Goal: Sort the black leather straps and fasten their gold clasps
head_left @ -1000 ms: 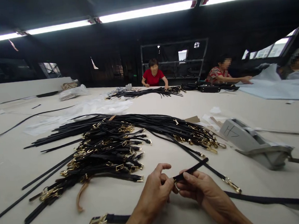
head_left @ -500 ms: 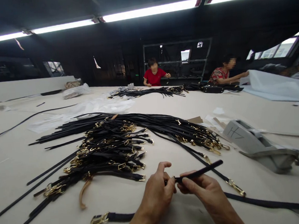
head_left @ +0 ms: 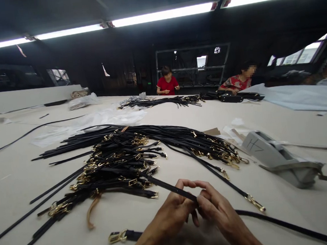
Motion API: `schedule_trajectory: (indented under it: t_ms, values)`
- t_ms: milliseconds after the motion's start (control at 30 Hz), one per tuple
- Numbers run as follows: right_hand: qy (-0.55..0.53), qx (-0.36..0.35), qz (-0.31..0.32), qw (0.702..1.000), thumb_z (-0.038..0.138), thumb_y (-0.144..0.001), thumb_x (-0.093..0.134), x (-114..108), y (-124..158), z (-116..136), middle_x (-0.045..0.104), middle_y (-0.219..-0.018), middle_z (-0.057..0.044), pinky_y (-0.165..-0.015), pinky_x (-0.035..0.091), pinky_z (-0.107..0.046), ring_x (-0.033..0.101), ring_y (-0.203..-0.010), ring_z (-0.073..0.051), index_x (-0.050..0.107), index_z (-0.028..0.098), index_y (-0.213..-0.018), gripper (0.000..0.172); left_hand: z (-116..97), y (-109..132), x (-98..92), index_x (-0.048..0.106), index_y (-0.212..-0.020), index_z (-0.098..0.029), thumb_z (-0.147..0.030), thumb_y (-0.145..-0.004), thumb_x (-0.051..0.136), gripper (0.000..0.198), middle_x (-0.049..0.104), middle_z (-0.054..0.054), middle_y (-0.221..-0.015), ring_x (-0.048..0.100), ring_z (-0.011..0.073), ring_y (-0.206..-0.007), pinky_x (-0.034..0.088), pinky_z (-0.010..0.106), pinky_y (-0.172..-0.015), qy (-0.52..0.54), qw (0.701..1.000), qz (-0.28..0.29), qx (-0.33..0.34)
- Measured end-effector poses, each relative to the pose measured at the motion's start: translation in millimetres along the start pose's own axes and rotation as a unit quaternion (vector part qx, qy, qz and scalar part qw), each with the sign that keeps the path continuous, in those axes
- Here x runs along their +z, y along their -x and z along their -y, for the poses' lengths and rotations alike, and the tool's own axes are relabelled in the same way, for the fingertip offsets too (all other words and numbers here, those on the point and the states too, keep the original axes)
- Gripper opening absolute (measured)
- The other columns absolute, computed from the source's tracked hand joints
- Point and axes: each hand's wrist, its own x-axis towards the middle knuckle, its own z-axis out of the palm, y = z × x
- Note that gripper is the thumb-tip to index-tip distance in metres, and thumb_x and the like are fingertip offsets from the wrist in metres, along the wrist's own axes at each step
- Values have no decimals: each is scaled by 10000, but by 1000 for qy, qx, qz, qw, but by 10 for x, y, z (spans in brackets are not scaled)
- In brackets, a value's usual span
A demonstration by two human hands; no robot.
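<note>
A narrow black strap (head_left: 171,188) stretches between my hands, its free end pointing up and left toward the pile. My right hand (head_left: 217,207) pinches it between thumb and fingers. Close against that, my left hand (head_left: 174,210) is closed around the same strap, partly covering it. A gold snap hook (head_left: 117,236) on a black strap lies left of my left forearm, which hides part of that strap. To the right, another black strap length (head_left: 284,224) runs off across the table; whether it joins the held one is hidden. Just ahead lies a heap of black buckled straps (head_left: 118,165).
More long straps with gold hooks (head_left: 210,145) spread to the right of the heap. A grey tape dispenser (head_left: 282,158) stands at the right. Plastic sheeting (head_left: 90,124) lies behind the heap. Across the white table (head_left: 59,206) sit a person in red (head_left: 167,85) and other people.
The strap end swung from pointing right to pointing up-left. My hands moved closer together. The snap hook on the table shifted slightly right. A co-worker at the right drew an arm back from the sheeting.
</note>
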Motion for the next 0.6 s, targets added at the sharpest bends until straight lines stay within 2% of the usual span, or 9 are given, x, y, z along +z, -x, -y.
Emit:
schedule_trajectory:
  t_ms: [100, 200, 267, 333, 400, 467, 533, 600]
  values:
    - [-10, 6, -12, 1000, 562, -846, 562, 5, -8, -8, 470, -551, 53, -590, 360, -281, 467, -551, -152, 563, 155, -1200, 539, -45, 30, -11, 437, -1152, -148, -439, -919, 506, 379, 671, 41, -756, 441, 70, -472, 274, 205, -471, 53, 998, 14, -17]
    - [-13, -2, -49, 999, 539, -803, 624, -30, -18, 4, 391, -541, 73, -580, 324, -263, 394, -535, -134, 581, 156, -1171, 533, -84, 49, -6, 450, -1152, -162, -329, -830, 625, 403, 642, 0, -712, 337, 60, -470, 233, 201, -460, 62, 997, 20, -40]
    - [-22, -6, -54, 998, 539, -788, 641, -47, -29, -5, 334, -554, 81, -555, 285, -248, 330, -529, -118, 596, 158, -1148, 526, -115, 56, 8, 511, -1075, -182, -208, -728, 691, 391, 590, -46, -692, 386, 73, -532, 276, 200, -505, -16, 999, -2, -36]
    - [-22, -7, -36, 999, 549, -788, 641, -53, -47, -42, 287, -562, 85, -541, 249, -240, 278, -528, -105, 618, 154, -1115, 514, -122, 59, 12, 582, -944, -196, -177, -709, 686, 257, 582, -50, -713, 483, 108, -649, 341, 212, -593, -139, 989, -54, -13]
    - [-9, -1, -15, 1000, 571, -786, 637, -55, -77, -101, 273, -558, 85, -537, 247, -238, 268, -526, -100, 646, 149, -1072, 510, -65, 46, -19, 625, -840, -213, -224, -760, 655, 87, 637, -32, -767, 553, 150, -743, 384, 234, -673, -261, 960, -102, 15]
    - [10, -9, -7, 1000, 601, -782, 627, -57, -116, -165, 366, -573, 61, -554, 306, -243, 351, -544, -112, 673, 165, -1047, 513, 72, 5, -91, 660, -838, -242, -246, -781, 641, 60, 694, -8, -825, 603, 190, -795, 410, 264, -737, -357, 924, -124, 54]
    - [49, -60, 0, 997, 615, -795, 605, -59, -154, -219, 532, -685, -2, -628, 401, -271, 501, -650, -161, 695, 207, -1056, 492, 268, -64, -180, 687, -869, -272, -249, -764, 665, 109, 727, 18, -871, 625, 228, -823, 419, 296, -757, -440, 882, -128, 108]
    - [86, -133, -4, 987, 620, -824, 572, -50, -183, -249, 623, -822, -53, -740, 458, -317, 585, -787, -215, 716, 254, -1055, 456, 468, -136, -248, 699, -843, -292, -261, -753, 679, 98, 735, 20, -809, 627, 234, -757, 418, 315, -730, -506, 841, -125, 144]
